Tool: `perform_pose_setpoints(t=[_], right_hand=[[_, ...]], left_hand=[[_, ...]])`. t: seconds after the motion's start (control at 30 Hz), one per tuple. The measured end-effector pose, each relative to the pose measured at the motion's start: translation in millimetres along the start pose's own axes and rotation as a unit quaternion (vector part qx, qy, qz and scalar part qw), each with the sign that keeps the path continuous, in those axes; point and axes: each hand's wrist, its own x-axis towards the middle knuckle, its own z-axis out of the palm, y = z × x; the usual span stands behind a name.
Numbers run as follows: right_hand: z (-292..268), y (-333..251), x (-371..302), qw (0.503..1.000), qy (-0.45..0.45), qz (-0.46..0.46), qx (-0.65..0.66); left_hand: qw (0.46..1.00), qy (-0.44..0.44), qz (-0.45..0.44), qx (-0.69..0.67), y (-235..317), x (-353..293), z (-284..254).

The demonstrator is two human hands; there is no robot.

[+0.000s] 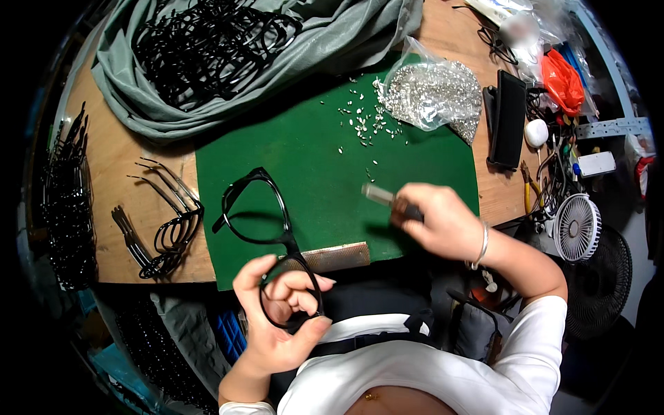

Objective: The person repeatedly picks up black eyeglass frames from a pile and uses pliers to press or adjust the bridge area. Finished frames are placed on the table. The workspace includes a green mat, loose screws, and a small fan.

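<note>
A black glasses frame (290,243) was held at 8 o'clock from the middle of the view, its near lens ring gripped by the left hand (275,330): thumb laid on the rim, fingers curled and visible through the opening. By this hold, it seemed, the far ring was left uncovered, pointing towards 11 o'clock over the green mat (304,149).

At 3 o'clock, a short tool (379,195) was gripped in the closed right hand (441,223), its pale end aimed towards 10 o'clock and well apart from the frame, apparently so that the end stayed clear of the fingers.

A clear bag (432,93) of small silvery pieces was placed at 1 o'clock, probably for easy reach, with loose pieces (360,123) scattered beside it. More frames (214,52) were gathered at 11 o'clock in grey cloth (124,104), presumably to contain the heap.
</note>
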Motion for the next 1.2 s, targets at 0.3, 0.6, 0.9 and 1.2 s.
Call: perform_pose_setpoints(t=[0.3, 0.6, 0.9, 1.2], right_hand=[[7, 12, 38, 0.992, 0.029, 0.007, -0.125], [-1, -30, 15, 0.995, 0.01, 0.016, 0.101], [41, -63, 1, 0.852, 0.053, 0.102, 0.51], [11, -68, 8, 0.784, -0.098, 0.216, 0.573]], left_hand=[[0.991, 0.039, -0.118, -0.048, -5, -1, 16], [0.991, 0.029, -0.13, -0.012, -23, 1, 19], [0.997, 0.076, -0.013, 0.029, -30, 6, 49], [0.98, -0.002, -0.159, -0.117, 0, 6, 29]])
